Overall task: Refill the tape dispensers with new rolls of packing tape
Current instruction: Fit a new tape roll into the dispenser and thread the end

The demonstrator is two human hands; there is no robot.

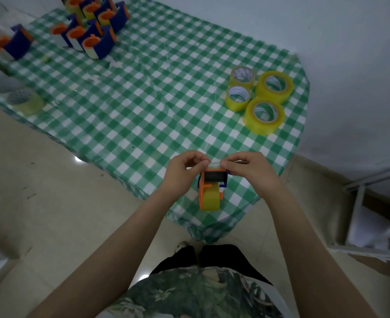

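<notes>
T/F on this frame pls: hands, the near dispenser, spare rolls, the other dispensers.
1. The left hand and right hand both pinch the tape strip over the near dispenser. True.
2. The near dispenser holds no roll. False: a yellow roll sits in it.
3. Four spare rolls lie on the checked tablecloth's right side. True.
4. The other dispensers stand at the near right corner. False: they stand at the far left.

orange dispenser [210, 184] loaded, four yellow rolls [258, 97]
</notes>
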